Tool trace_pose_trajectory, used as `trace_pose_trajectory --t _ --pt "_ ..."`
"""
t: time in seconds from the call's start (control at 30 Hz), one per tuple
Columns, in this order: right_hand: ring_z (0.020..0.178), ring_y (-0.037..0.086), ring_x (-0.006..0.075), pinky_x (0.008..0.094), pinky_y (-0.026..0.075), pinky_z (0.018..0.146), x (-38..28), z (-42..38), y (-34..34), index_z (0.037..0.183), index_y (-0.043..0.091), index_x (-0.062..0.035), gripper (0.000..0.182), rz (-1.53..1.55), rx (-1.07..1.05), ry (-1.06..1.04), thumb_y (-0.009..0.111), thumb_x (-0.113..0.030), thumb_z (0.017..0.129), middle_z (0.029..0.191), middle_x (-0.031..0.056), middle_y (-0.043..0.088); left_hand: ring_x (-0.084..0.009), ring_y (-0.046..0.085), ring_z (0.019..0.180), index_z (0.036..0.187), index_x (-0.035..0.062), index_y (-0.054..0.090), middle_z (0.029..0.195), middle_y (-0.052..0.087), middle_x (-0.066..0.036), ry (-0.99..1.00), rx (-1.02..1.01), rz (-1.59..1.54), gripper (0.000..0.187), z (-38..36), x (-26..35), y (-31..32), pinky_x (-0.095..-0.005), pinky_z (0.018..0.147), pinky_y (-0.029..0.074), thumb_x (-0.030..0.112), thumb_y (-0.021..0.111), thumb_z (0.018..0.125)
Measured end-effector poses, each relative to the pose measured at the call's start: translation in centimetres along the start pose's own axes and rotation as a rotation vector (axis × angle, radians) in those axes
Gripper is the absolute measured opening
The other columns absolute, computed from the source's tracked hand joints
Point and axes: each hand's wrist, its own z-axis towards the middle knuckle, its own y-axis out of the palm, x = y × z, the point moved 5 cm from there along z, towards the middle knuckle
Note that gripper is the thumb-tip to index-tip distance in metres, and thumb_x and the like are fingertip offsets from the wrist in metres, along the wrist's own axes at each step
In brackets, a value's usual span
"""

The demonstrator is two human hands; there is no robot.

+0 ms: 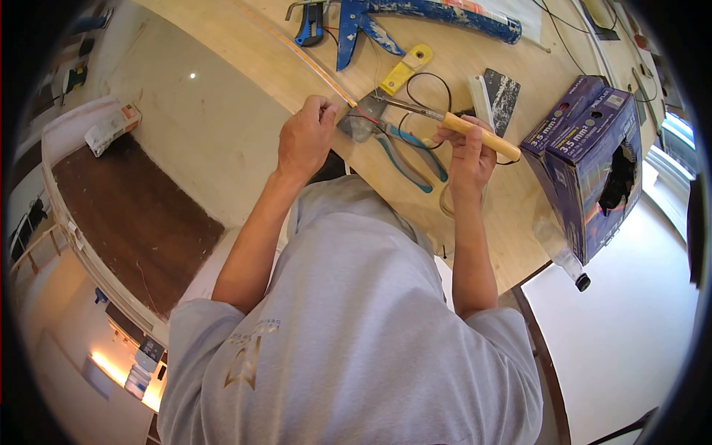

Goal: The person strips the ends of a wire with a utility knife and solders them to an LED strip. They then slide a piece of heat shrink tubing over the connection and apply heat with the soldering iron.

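My right hand (469, 152) grips the wooden handle of a soldering iron (486, 137); its metal shaft points left, over the blade of a yellow-handled putty knife (406, 68). My left hand (308, 137) is closed in a pinch beside the end of a thin LED strip (315, 67). What lies between its fingertips is hidden. Red and dark wires (365, 114) come off the strip's end, near the iron's tip. Below the shaft, teal-handled pliers (406, 159) lie on the wooden table (512, 245).
A blue caulking gun (437, 15) and a blue utility knife (311, 26) lie at the back. Right of my hand stand purple cable boxes (586, 148). Nearer are a dark, paint-speckled block (500, 100), a looped black cord (430, 74) and a clear bottle (567, 263) at the edge.
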Motion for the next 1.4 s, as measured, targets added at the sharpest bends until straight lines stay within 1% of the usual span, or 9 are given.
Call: trace_pose_trajectory --t 0.1,0.2,0.3,0.4,0.5,0.7,0.8,1.0,1.4 --pt "0.076 0.064 0.0225 0.0356 0.054 0.069 0.1 0.0 0.1 0.112 0.051 0.0025 0.027 -0.005 -0.018 0.0 0.046 -0.022 0.101 0.091 0.017 0.065 -0.0209 0.058 0.066 0.1 0.0008 0.057 0.076 0.061 -0.013 -0.026 0.002 -0.131 0.016 -0.3 -1.4 0.7 -0.0322 0.063 0.048 0.015 0.057 0.093" --pt "0.075 0.064 0.0226 0.0356 0.054 0.069 0.3 0.0 0.1 0.112 0.051 0.0024 0.027 0.005 -0.024 0.003 0.046 -0.022 0.101 0.091 0.0171 0.065 -0.0156 0.056 0.068 0.102 -0.0003 0.058 0.078 0.061 -0.011 0.041 0.034 -0.201 0.016 -0.4 -1.1 0.8 -0.0297 0.065 0.047 0.013 0.058 0.093" --pt "0.075 0.064 0.0228 0.0356 0.054 0.068 0.5 0.0 0.1 0.112 0.051 0.0024 0.028 0.011 -0.02 0.008 0.046 -0.022 0.101 0.09 0.0172 0.065 -0.0293 0.062 0.075 0.096 -0.0002 0.059 0.084 0.064 -0.017 0.051 0.075 -0.253 0.015 -0.5 -0.6 0.7 -0.0369 0.067 0.049 0.014 0.059 0.091" --pt "0.074 0.064 0.0229 0.0355 0.055 0.068 0.3 0.1 0.2 0.112 0.051 0.0023 0.028 0.015 -0.019 0.005 0.046 -0.022 0.101 0.089 0.0173 0.065 -0.0142 0.055 0.066 0.096 -0.0015 0.06 0.076 0.06 -0.009 0.027 0.072 -0.231 0.018 -0.6 -1.3 1.1 -0.0284 0.064 0.047 0.016 0.061 0.092" --pt "0.072 0.064 0.0227 0.0351 0.055 0.067 0.3 0.1 0.1 0.111 0.052 0.0025 0.028 0.044 -0.026 0.009 0.046 -0.022 0.101 0.088 0.0176 0.065 -0.0144 0.055 0.065 0.094 -0.0014 0.06 0.073 0.059 -0.009 -0.008 0.06 -0.245 0.018 -0.8 -1.1 1.0 -0.0291 0.063 0.047 0.017 0.061 0.092" --pt "0.072 0.064 0.0223 0.0346 0.054 0.066 0.1 0.0 0.0 0.11 0.053 0.0027 0.027 0.052 -0.02 0.015 0.046 -0.022 0.101 0.088 0.0178 0.065 -0.0308 0.06 0.069 0.088 0.0007 0.058 0.08 0.061 -0.015 0.014 0.036 -0.227 0.017 -1.6 0.0 0.7 -0.0382 0.062 0.048 0.016 0.064 0.088" --pt "0.072 0.064 0.0224 0.0349 0.055 0.066 0.0 0.0 -0.1 0.111 0.053 0.0027 0.027 0.049 -0.004 0.013 0.046 -0.022 0.1 0.089 0.0177 0.065 -0.0309 0.061 0.069 0.088 0.003 0.058 0.08 0.06 -0.012 0.285 0.079 -0.079 0.014 -2.3 1.2 1.4 -0.0385 0.061 0.049 0.014 0.066 0.085" --pt "0.073 0.065 0.0228 0.0353 0.055 0.066 0.1 0.1 -0.2 0.111 0.052 0.0028 0.028 0.057 -0.002 0.001 0.046 -0.022 0.1 0.09 0.018 0.065 -0.0297 0.062 0.07 0.087 0.0044 0.064 0.081 0.062 -0.01 0.437 0.114 0.033 0.009 -2.8 2.3 2.7 -0.0363 0.059 0.05 0.008 0.069 0.081" --pt "0.074 0.065 0.023 0.0352 0.054 0.068 0.4 -0.1 -0.1 0.111 0.051 0.0026 0.026 0.02 0.0 0.027 0.046 -0.02 0.1 0.09 0.018 0.065 -0.028 0.061 0.065 0.085 0.005 0.065 0.076 0.062 -0.009 0.388 0.226 0.006 0.009 -1.6 3.1 1.8 -0.036 0.056 0.048 0.009 0.071 0.08"
